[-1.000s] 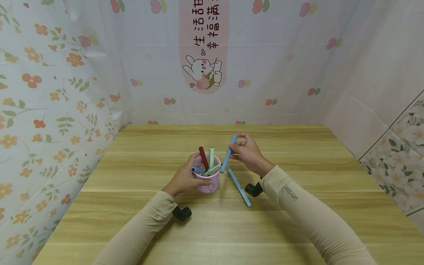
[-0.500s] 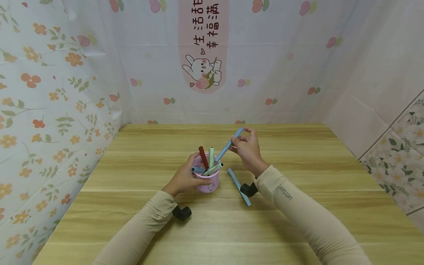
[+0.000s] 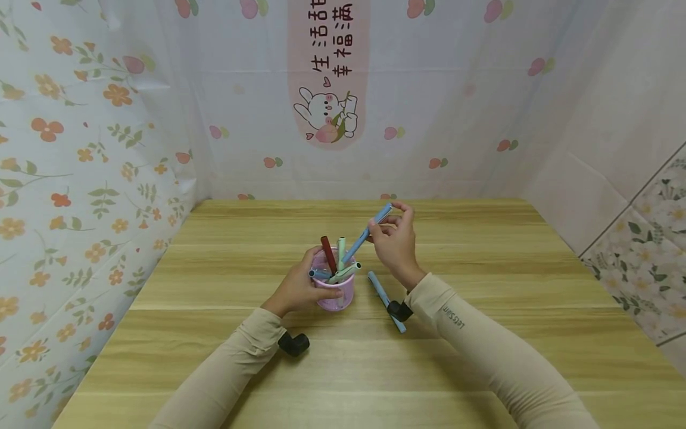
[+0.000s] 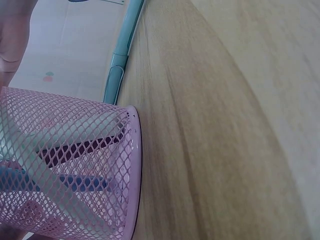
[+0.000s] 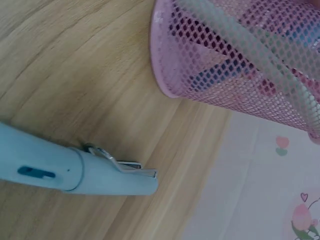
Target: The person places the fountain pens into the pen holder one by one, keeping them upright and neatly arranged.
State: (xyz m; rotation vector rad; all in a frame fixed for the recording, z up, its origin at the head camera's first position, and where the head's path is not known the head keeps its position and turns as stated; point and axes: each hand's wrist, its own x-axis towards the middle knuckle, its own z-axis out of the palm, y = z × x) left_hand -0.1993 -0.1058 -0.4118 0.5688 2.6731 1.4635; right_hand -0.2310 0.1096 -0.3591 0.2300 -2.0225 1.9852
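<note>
My left hand (image 3: pixel 299 287) grips a pink mesh pen cup (image 3: pixel 335 300) standing on the table, thumb across its near side. Inside lean a dark red pen (image 3: pixel 328 252), two pale green pens (image 3: pixel 342 249) and a blue pen (image 3: pixel 320 274). Above the cup's right side, my right hand (image 3: pixel 395 243) pinches another blue pen (image 3: pixel 358 243) near its upper end; it slants down with its lower end at the cup's mouth. A light blue pen (image 5: pixel 110 172) with a metal clip lies on the table right of the cup, partly covered by the right wrist's camera in the head view.
The wood-grain table (image 3: pixel 241 369) ends at a printed white curtain (image 3: pixel 241 119) behind, with a floral curtain (image 3: pixel 96 208) on the left. Black wrist cameras (image 3: pixel 293 344) stick out under both sleeves.
My right hand has moved up and then slightly left with the blue pen, tilting it more and bringing its lower end over the cup's mouth. The left hand and cup stay put.
</note>
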